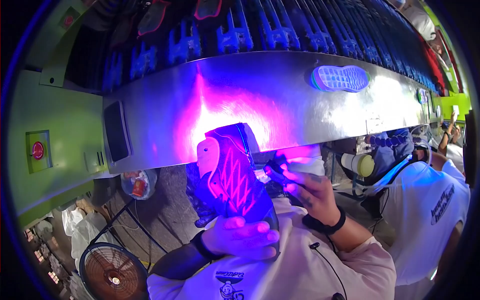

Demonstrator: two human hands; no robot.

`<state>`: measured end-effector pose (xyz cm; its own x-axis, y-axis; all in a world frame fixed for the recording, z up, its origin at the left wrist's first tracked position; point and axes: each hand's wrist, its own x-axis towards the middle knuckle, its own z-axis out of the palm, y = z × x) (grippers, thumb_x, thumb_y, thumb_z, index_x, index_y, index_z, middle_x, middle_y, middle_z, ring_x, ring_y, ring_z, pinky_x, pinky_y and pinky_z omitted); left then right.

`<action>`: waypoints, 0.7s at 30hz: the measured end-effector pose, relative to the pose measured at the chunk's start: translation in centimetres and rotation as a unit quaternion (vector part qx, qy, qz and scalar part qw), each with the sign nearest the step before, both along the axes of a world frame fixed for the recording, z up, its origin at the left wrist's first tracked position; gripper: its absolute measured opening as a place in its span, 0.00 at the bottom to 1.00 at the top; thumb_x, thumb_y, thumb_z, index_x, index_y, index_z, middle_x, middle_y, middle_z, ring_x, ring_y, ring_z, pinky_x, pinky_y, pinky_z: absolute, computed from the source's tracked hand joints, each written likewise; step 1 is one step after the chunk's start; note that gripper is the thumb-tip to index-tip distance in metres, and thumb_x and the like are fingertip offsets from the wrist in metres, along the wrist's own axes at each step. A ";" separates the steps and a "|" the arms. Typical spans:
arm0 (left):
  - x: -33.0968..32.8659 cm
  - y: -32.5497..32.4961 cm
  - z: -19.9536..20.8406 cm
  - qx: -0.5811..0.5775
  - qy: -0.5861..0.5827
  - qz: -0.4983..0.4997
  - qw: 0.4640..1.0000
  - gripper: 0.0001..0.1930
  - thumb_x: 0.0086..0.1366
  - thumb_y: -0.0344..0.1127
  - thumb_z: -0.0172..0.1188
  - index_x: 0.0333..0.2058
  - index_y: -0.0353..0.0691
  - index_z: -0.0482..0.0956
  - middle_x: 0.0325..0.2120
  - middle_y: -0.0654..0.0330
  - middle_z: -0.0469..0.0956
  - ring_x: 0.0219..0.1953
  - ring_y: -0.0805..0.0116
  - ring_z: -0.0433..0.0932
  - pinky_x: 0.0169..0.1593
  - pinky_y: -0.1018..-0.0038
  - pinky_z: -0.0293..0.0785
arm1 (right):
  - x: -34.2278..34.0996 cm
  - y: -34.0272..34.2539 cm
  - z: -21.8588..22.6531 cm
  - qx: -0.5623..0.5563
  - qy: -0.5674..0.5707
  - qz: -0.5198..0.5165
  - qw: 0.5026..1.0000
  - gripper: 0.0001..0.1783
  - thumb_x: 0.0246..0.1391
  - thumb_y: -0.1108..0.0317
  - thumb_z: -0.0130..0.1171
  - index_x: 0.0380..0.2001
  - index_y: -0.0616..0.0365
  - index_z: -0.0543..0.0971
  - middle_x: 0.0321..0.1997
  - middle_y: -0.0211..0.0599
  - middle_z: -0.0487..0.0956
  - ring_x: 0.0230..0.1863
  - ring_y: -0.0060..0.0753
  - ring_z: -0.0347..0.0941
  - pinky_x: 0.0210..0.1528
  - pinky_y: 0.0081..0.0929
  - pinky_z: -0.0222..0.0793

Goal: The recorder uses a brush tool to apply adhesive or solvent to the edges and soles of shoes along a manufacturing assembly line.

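A dark shoe upper [236,172] is held up in front of my chest, with zigzag lines on its side glowing pink under violet light. My left hand [242,237] is closed around its lower end, fingers lying across the front. Beside the upper's right edge, my right hand [312,192] pinches a small dark tool [274,169] with a pale tip. Glare and shadow hide the tool's exact kind, and I cannot tell whether its tip touches the upper.
A shiny metal worktop [160,125] runs across ahead, with a pale shoe sole [342,79] on it. Behind it stand rows of dark slatted racks [280,35]. A green machine panel with a red button [38,150] and a floor fan [115,280] are left. A co-worker [425,210] sits right.
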<state>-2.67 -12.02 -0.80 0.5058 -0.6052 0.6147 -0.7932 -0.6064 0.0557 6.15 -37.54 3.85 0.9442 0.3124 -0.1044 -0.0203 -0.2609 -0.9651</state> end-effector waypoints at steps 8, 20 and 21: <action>-0.2 -0.7 -0.1 -0.082 0.041 -0.008 0.996 0.30 0.79 0.55 0.36 0.76 0.62 0.51 0.78 0.66 0.53 0.79 0.64 0.50 0.79 0.54 0.37 | 2.8 1.9 -0.1 -0.031 -0.040 -0.060 0.997 0.19 0.67 0.68 0.63 0.58 0.61 0.82 0.49 0.46 0.87 0.44 0.32 0.80 0.52 0.32 0.74; 1.0 -2.3 1.1 -0.173 0.017 0.031 0.984 0.31 0.77 0.49 0.44 0.73 0.44 0.60 0.71 0.61 0.64 0.73 0.62 0.64 0.77 0.56 0.48 | -1.1 -2.3 3.7 0.027 0.043 -0.026 0.998 0.18 0.62 0.73 0.66 0.55 0.59 0.84 0.39 0.37 0.85 0.35 0.25 0.79 0.40 0.27 0.74; 1.2 -2.3 1.4 -0.137 0.009 0.050 0.989 0.31 0.76 0.48 0.46 0.71 0.37 0.61 0.69 0.55 0.66 0.69 0.58 0.68 0.75 0.53 0.52 | -1.1 -2.7 4.1 -0.016 -0.012 0.007 1.000 0.18 0.62 0.73 0.66 0.55 0.60 0.84 0.38 0.37 0.85 0.34 0.25 0.79 0.38 0.27 0.74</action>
<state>-1.44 -14.28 0.56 0.5676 -0.3640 0.7385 -0.7274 -0.6419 0.2426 5.09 -40.21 7.90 0.9423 0.3216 -0.0925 0.0059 -0.2922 -0.9563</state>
